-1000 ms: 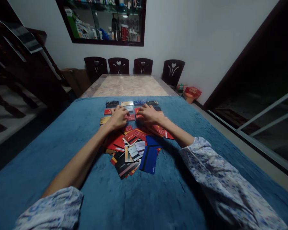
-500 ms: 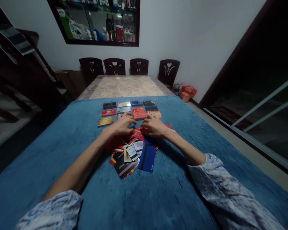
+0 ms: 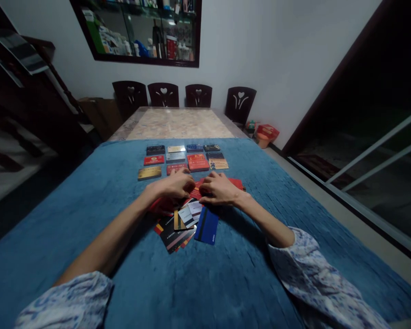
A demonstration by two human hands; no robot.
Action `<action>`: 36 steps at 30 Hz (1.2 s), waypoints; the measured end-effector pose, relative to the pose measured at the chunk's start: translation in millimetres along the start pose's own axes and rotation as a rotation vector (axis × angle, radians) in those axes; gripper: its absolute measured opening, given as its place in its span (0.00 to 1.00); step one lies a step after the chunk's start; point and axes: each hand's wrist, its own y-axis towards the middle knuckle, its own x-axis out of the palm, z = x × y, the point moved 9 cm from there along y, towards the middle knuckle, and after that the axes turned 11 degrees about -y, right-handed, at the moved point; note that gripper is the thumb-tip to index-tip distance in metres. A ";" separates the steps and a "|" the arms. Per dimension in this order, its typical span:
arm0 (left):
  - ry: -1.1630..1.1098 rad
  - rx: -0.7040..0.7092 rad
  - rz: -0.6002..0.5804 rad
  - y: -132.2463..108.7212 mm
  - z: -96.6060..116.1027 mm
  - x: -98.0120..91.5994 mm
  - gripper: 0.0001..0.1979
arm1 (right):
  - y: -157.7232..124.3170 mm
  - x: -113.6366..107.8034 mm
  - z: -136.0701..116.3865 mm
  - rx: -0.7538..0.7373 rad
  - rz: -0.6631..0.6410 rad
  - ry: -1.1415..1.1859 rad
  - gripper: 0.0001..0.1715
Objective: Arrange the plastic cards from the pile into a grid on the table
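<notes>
A loose pile of plastic cards lies on a blue cloth in front of me: red, black, white and a dark blue card. My left hand and my right hand rest on the far side of the pile with fingers curled. Their fingertips meet on a red card. Beyond the hands, sorted cards lie in neat rows, among them a gold card at the left and a red stack.
The cloth covers the near part of a long marble table. Several dark chairs stand at its far end under a wall cabinet. A red bag sits on the floor at the right. Stairs rise at the left.
Both hands have drawn back from the sorted rows to the loose pile. A red card now lies in the third row, which the hands had covered.
</notes>
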 end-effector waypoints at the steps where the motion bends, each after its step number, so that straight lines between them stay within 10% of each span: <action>1: -0.004 0.000 -0.020 -0.4 1.2 0.6 0.05 | -0.4 -0.6 -0.3 0.002 -0.005 -0.001 0.22; 36: 0.012 -0.048 -0.096 0.3 -2.0 7.4 0.04 | 1.8 2.3 -2.8 -0.093 0.019 0.022 0.16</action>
